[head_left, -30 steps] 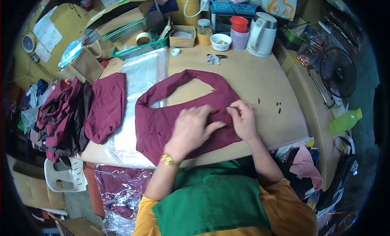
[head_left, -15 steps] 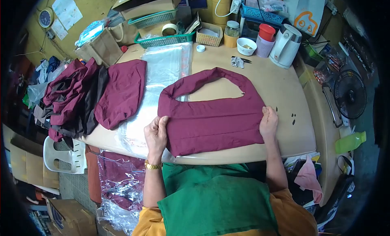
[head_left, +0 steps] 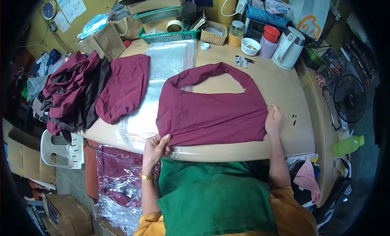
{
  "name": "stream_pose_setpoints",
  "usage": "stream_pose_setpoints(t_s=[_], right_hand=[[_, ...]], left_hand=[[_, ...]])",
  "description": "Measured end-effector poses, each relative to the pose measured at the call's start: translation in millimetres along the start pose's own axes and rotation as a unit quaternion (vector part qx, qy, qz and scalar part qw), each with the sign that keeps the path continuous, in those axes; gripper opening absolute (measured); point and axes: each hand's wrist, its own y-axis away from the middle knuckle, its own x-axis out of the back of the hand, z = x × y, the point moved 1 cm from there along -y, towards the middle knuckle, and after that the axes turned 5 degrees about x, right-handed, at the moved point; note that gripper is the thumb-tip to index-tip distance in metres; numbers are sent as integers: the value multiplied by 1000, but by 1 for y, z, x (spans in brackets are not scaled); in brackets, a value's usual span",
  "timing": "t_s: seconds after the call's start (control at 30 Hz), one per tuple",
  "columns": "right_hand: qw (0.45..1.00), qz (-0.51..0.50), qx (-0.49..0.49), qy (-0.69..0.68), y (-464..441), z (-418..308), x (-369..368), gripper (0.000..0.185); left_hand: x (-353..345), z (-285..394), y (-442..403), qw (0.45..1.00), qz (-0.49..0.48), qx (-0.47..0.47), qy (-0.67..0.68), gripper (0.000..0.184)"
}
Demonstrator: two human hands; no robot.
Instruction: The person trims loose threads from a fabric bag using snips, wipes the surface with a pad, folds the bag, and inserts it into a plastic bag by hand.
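A maroon cloth bag (head_left: pixel 215 116) with one wide loop handle lies on the table in front of me, its handle pointing away. My left hand (head_left: pixel 155 148) pinches its lower left corner near the table's front edge. At the bag's right edge my right hand (head_left: pixel 273 119) is closed on the fabric. Creases run across the lower part of the bag between both hands. Another folded maroon piece (head_left: pixel 124 88) lies to the left, beside a heap of maroon and black cloth (head_left: pixel 69 94). Flat clear plastic bags (head_left: pixel 170 59) lie partly under the bag.
Along the back stand green baskets (head_left: pixel 168 36), a jar (head_left: pixel 236 31), a white bowl (head_left: pixel 250 47), a red-lidded cup (head_left: pixel 269 41) and a kettle (head_left: pixel 288 49). Small snips (head_left: pixel 247 60) lie nearer. A plastic-wrapped maroon bundle (head_left: pixel 120 175) is below the table's front edge.
My left hand has slid down to the bag's lower left corner. The middle seam line no longer shows and the lower fabric is pulled into creases. My right hand still grips the right edge.
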Motion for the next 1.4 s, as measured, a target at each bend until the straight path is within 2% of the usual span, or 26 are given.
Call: stream_pose_setpoints(t_s=[0.07, 0.13, 0.17, 0.2, 0.23, 0.27, 0.3, 0.33, 0.37, 0.4, 0.43, 0.53, 0.57, 0.63, 0.67, 0.83, 0.97, 1.0, 1.07, 1.1, 1.13, 1.17, 1.2, 1.27, 1.33, 1.4], right_hand=[[999, -34, 37, -14, -2, -4, 5, 22], [995, -66, 75, -29, -5, -19, 10, 19], [992, -70, 65, -84, -7, -30, 12, 20], [986, -75, 52, -138, -8, -41, 14, 27], [987, -75, 48, -135, -11, -56, 18, 27], [979, -145, 129, -66, -18, -74, 20, 33], [955, -212, 210, 4, -24, -84, 22, 41], [955, -210, 209, 5, -29, -86, 25, 41], [931, -291, 211, 65, -32, -87, 25, 41], [897, -368, 211, 125, -34, -86, 26, 41], [903, -349, 228, 108, -36, -84, 27, 36], [881, -388, 202, 181, -35, -97, 49, 26], [881, -388, 198, 183, -30, -91, 50, 26], [886, -337, 271, 165, -17, -70, 50, 23], [886, -338, 270, 167, -12, -61, 50, 23], [882, -267, 346, 174, 18, -21, 36, 20], [880, -259, 363, 165, 23, -20, 36, 19], [872, -306, 336, 180, 22, -23, 39, 16], [863, -347, 312, 195, 6, -37, 51, 14], [854, -453, 213, 145, -6, -49, 64, 13], [825, -547, 111, 93, -17, -58, 73, 16], [856, -515, 45, 20, -26, -65, 77, 30], [857, -514, 45, 20, -27, -70, 67, 30], [968, -217, 123, 10, -22, -90, 37, 44], [929, -235, 185, 217, -5, -93, 4, 64], [906, -270, 187, 266, 12, -71, -18, 75]], left_hand=[[13, 3, 3, 999, -16, -21, -39, 35], [32, 8, 5, 970, 127, -37, -207, 34], [35, 18, 6, 913, 216, -197, -285, 43], [35, 32, 8, 818, 296, -346, -351, 56], [29, 52, 9, 823, 250, -362, -359, 75], [17, 67, 6, 825, 247, -360, -360, 75], [1, 81, 2, 847, 163, -374, -342, 71], [-8, 90, -2, 861, 79, -385, -321, 67], [-9, 96, -6, 861, 78, -387, -321, 67], [-10, 100, -10, 855, 36, -323, -404, 59], [-12, 102, -14, 838, -5, -258, -481, 52], [-10, 108, -5, 823, -47, -254, -506, 36], [-15, 102, -1, 827, -44, -305, -471, 23], [-14, 82, -4, 804, -43, -331, -491, 22], [-13, 70, -7, 780, -39, -357, -513, 21], [-17, 19, -19, 790, -19, -376, -484, 19], [-15, 9, -24, 739, 21, -412, -532, 18], [-14, 14, -20, 740, 19, -411, -533, 18], [-8, 30, -17, 771, -47, -311, -553, 16], [-2, 50, -4, 766, -106, -190, -605, 15], [7, 73, 13, 778, -167, -201, -572, 22], [1, 95, 24, 802, -90, -215, -550, 34], [-14, 109, 31, 821, -14, -225, -525, 45], [-59, 115, 27, 813, 83, -363, -448, 62], [-99, 92, 6, 793, 94, -355, -486, 68], [-113, 56, -17, 771, 100, -286, -561, 66]])
